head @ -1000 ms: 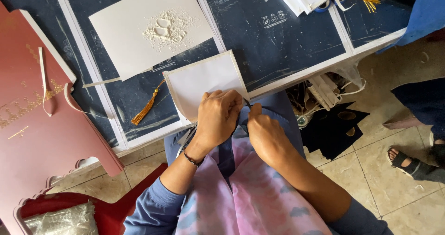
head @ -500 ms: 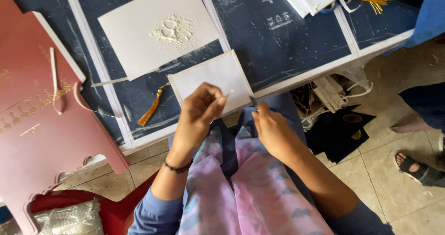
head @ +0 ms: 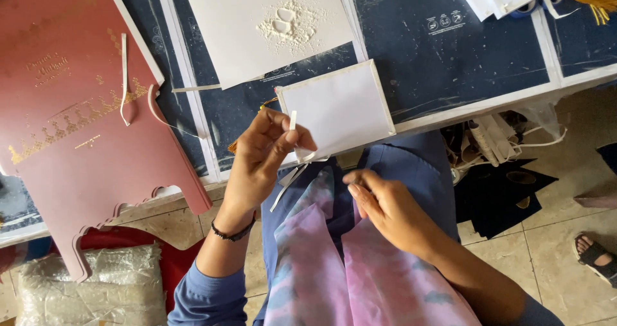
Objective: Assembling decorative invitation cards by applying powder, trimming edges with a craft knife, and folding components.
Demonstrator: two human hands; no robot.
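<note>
Left hand (head: pixel 260 159) is pinched shut on a thin white backing strip (head: pixel 292 121), peeling it off the small white card (head: pixel 335 107) at the table edge (head: pixel 450 110). Right hand (head: pixel 379 204) rests loosely curled on the lap, holding nothing I can see. I'd pull low and slow along the card's edge so the strip doesn't snap.

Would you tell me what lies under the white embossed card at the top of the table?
The white embossed card lies on a dark blue printed sheet crossed by white strips. A thin white strip pokes out from its lower left edge. Whatever else sits beneath is covered.
</note>
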